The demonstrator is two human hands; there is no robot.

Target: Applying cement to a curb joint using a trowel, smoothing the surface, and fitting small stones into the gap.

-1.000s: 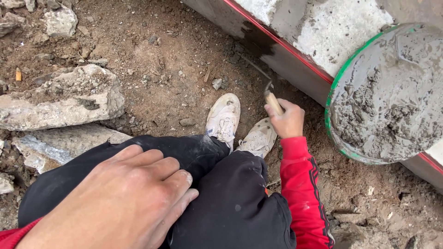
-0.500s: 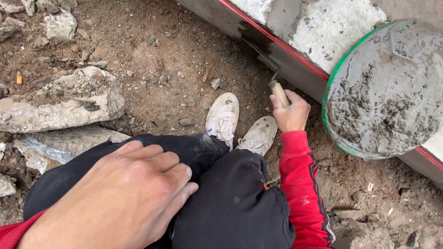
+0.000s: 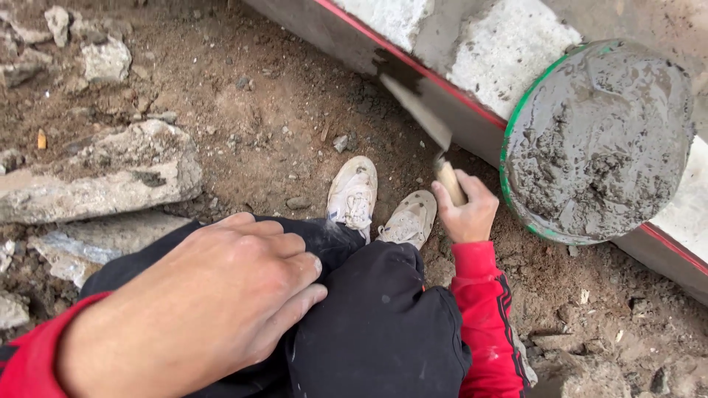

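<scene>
Trowel (image 3: 419, 112) now raised against grey wall, right hand (image 3: 464, 214) fingers clenched round wooden handle.

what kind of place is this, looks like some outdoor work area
Most likely an outdoor building site where masonry is under way. A green-rimmed pan of wet mortar sits on a wall of pale blocks, the right hand holds a trowel, and broken rubble lies on bare dirt.

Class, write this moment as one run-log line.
left hand: resting on knee | right hand: gripping trowel, blade on wall face | mortar bucket: on wall
</scene>
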